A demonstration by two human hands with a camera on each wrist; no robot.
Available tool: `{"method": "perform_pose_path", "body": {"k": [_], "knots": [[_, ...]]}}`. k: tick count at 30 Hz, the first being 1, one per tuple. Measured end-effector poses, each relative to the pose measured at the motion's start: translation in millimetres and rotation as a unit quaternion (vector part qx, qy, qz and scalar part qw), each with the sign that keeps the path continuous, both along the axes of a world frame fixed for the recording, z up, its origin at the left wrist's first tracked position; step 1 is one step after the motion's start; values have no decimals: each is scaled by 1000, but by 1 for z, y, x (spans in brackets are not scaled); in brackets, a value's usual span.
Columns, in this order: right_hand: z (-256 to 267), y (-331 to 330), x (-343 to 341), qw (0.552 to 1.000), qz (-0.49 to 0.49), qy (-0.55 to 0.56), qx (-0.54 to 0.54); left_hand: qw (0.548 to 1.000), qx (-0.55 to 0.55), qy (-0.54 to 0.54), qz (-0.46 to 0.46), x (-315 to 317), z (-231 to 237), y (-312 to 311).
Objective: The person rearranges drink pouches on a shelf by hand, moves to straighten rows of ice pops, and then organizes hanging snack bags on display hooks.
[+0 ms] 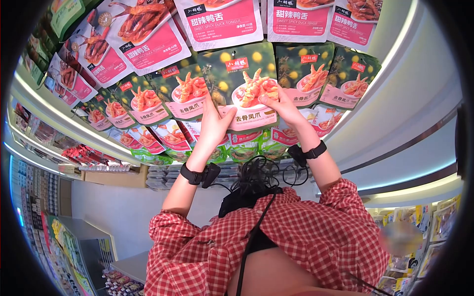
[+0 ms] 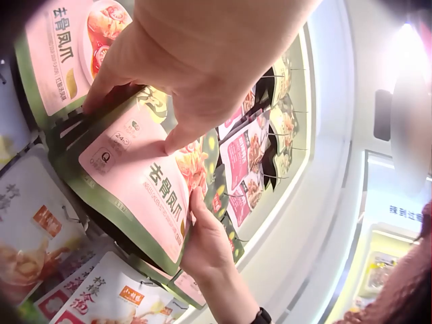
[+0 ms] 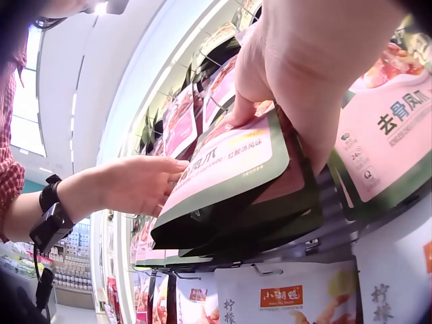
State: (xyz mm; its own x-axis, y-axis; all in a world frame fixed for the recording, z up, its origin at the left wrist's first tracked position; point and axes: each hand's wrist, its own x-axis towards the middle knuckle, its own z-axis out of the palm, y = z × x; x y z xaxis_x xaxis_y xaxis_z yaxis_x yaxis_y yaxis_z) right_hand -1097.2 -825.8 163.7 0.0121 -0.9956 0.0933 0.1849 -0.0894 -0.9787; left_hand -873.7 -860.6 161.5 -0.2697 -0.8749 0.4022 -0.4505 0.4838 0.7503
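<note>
1. The green-and-pink pouch point(image 1: 239, 89) is in the upper middle of the head view, in a row of pouches like it.
2. My left hand point(image 1: 215, 123) grips its left edge, thumb on the pink front. In the left wrist view, those fingers reach into the gap beside the neighbouring pouch point(image 2: 57, 61) at upper left, so a sideways sweep could push that one crooked.
3. My right hand point(image 1: 286, 106) pinches the opposite edge, thumb on the food picture and fingers round behind.
4. Right of centre in the right wrist view, a rear pouch point(image 3: 291, 192) sits directly behind the front one. If my fingers reach too deep, I could drag both together.
5. Hooks point(image 3: 268, 273) show at lower middle of that same view, but the pouch's top is too small to read well; I can't tell whether one runs through its hang hole. If so, a hard downward tug could crease or tear it.
6. Just below, white-and-pink pouches point(image 1: 173, 135) hang close; the pouch's bottom edge might catch them if I tilt it low.
7. Uneven pulling between my hands would twist the soft packet, and the black cables point(image 1: 261, 172) at the centre could snag my forearms.
</note>
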Motion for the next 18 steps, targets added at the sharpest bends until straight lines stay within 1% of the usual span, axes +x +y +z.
{"method": "perform_pose_path", "body": {"k": [2,5,6,8,9,10,12,15,16,17,18], "knots": [[1,3,1,1000,-1,2,11,1000,-27,-6,10,2,2,6],[-1,3,3,1000,-15,11,1,1000,-20,8,3,4,2,8],[-4,2,4,1000,-17,14,-2,997,69,8,-16,6,5,6],[-7,-3,6,1000,-23,19,-6,997,69,16,-22,7,-2,-3],[-8,-4,8,998,-43,38,-3,996,81,22,-24,7,-3,-5],[-12,-5,8,997,-52,57,-2,999,39,24,-22,7,-11,-12],[-29,-11,5,993,-70,97,-8,996,57,64,-37,7,-25,-17],[-66,-16,3,984,-125,122,-38,992,109,58,-36,13,-48,-21],[-72,-14,4,981,-139,126,-49,990,137,41,-17,14,-51,-19],[-78,-12,4,968,-180,167,-42,986,165,25,3,15,-53,-16],[-83,-10,2,971,-181,154,-38,981,192,8,23,17,-56,-14]]}}
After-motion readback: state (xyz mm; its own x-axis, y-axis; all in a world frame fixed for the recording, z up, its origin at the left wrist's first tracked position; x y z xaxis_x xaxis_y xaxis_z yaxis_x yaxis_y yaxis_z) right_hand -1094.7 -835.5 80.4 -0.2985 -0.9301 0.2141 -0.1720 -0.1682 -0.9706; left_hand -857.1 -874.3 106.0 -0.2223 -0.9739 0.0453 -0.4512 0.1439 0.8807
